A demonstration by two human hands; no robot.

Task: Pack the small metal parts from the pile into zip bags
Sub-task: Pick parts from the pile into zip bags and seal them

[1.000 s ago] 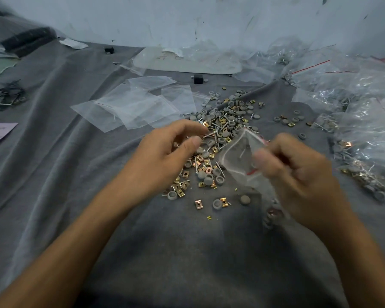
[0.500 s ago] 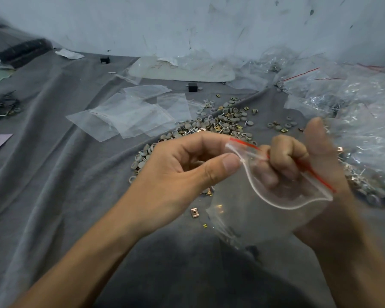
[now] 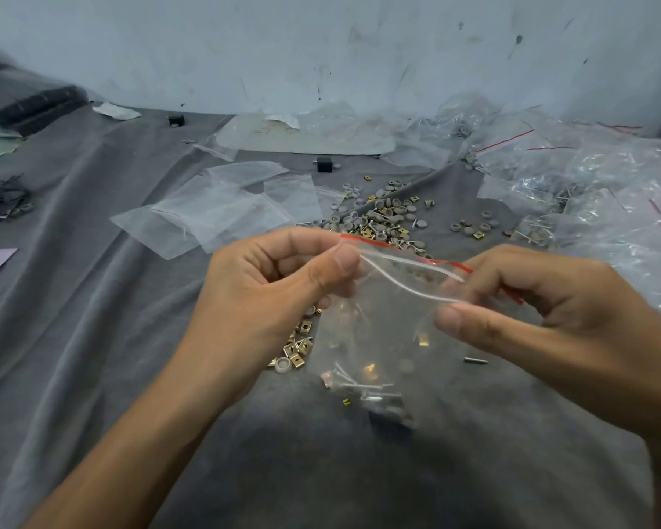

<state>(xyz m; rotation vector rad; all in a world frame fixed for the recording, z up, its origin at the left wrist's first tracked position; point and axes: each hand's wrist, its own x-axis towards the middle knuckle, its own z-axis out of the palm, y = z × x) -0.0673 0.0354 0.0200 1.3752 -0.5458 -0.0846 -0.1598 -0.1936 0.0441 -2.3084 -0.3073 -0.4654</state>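
**Zip bag** [image 3: 382, 337]: clear, red strip [image 3: 401, 250] along the mouth. It is hanging in the air over the near middle of the grey cloth [image 3: 92, 337], and a few metal parts [image 3: 363, 383] are lying in its bottom.

**Mouth:** its long axis is running left to right between the two hands. The near lip is sagging away from the red-striped far lip, so it is gaping.

**Left hand** [image 3: 268, 295]: thumb and curled fingers are pinching the left end of the mouth.

**Right hand** [image 3: 550, 318]: thumb and forefinger are pinching the right end.

**Pile** [image 3: 382, 215]: spreading on the cloth beyond and beneath the bag, nearer the left hand.

**Empty bags** [image 3: 222, 211]: lying left of the pile.

**Filled bags** [image 3: 607, 192]: heaping toward the right edge.

**Judgement:** any seal is likely calling for a pinch sliding along that left-right axis.
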